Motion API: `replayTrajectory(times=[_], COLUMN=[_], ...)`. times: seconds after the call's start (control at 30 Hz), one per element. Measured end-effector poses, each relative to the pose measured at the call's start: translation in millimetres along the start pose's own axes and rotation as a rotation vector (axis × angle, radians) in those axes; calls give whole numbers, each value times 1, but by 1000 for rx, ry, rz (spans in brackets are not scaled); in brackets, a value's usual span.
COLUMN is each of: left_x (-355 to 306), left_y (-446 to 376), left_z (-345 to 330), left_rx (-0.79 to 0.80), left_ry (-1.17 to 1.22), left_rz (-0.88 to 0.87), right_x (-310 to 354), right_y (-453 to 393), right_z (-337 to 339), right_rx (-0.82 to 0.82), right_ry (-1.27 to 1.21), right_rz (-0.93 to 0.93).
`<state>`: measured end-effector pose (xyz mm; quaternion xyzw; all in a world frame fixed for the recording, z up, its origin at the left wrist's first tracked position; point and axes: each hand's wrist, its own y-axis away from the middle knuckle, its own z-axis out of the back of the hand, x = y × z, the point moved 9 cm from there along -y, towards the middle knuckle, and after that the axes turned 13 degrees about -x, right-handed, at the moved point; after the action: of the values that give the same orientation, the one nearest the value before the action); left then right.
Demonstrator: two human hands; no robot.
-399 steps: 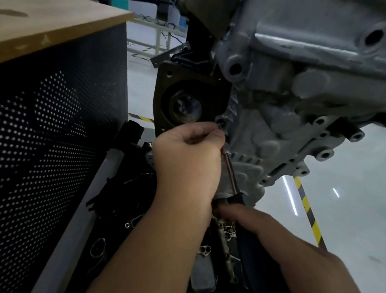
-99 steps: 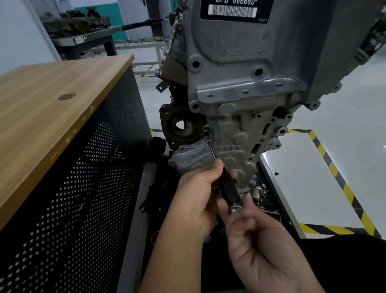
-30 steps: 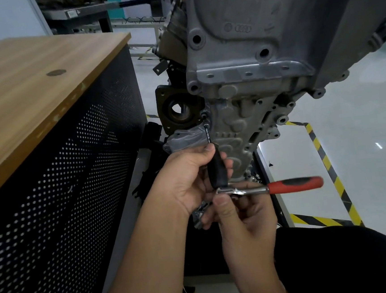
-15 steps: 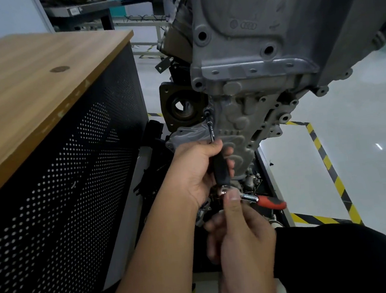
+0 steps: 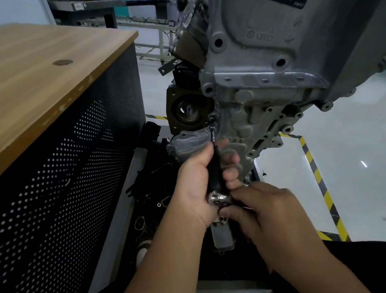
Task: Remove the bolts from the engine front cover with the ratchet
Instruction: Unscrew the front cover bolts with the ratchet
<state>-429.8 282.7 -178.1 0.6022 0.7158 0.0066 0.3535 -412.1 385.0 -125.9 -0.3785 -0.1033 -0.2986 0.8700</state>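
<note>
1. Engine front cover (image 5: 239, 128) — grey cast metal with a ribbed face, hung on the engine block; it serves as the landmark for all entries below.
2. Bolt (image 5: 212, 117) — seated at the cover's left edge, beside a dark round housing (image 5: 187, 110).
3. Ratchet (image 5: 217, 196) — chrome head below the cover; a black extension bar (image 5: 215, 165) rises from it to the bolt. The handle is hidden under the right hand.
4. Left hand (image 5: 200, 183) — below the cover, fingers wrapped round the extension bar, thumb up along it.
5. Right hand (image 5: 270, 212) — below and right of the cover, blurred, fingers curled at the ratchet head; they appear to hold it.
6. Wooden-topped cabinet (image 5: 41, 73) — well left of the cover, perforated black side.
7. Yellow-black floor tape (image 5: 318, 177) — right of the cover.
</note>
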Motion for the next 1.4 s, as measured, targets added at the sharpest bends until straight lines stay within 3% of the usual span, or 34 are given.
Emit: replayTrajectory(times=[0.1, 0.2, 0.27, 0.4, 0.47, 0.57, 0.67, 0.77, 0.87, 0.93, 1.07, 1.17, 1.23, 1.3, 1.4], left_x=[-5, -17, -22, -12, -8, -11, -20, -15, -8, -6, -3, -11, -19, -24, -20], left_y=[-2, -8, -10, -12, -12, -17, -23, -26, -28, -29, -32, -32, -30, -30, -30], left_z=[1, 10, 10, 6, 4, 10, 21, 19, 14, 8, 7, 12, 16, 20, 19], left_rx=[-12, -140, -164, -56, 8, -13, -170, -217, -195, -157, -165, -288, -372, -403, -325], left_ry=[-96, -375, -426, -141, -45, -109, -373, -372, -241, -172, -104, -242, -350, -373, -297], left_rz=[-9, -160, -202, -5, 45, -15, -229, -269, -184, -127, -37, -160, -244, -258, -154], right_x=[14, 35, 36, 0, -7, -4, 3, -2, -29, -36, -29, -11, 0, -1, -20], right_y=[-22, -38, -35, -10, -4, -13, -30, -22, 0, -4, -19, -27, -25, -22, -9], right_z=[9, 21, 18, -22, -40, -33, 4, -16, -54, -54, -18, 10, 15, 9, -24], right_rx=[219, 224, 237, 405, 463, 506, 297, 362, 567, 613, 553, 306, 214, 216, 393], right_ry=[254, 385, 387, -115, -248, -50, 258, 293, 94, 27, -20, 195, 212, 159, 13], right_rz=[173, 391, 448, 70, -15, 178, 347, 288, -15, -62, 11, 207, 217, 179, 19])
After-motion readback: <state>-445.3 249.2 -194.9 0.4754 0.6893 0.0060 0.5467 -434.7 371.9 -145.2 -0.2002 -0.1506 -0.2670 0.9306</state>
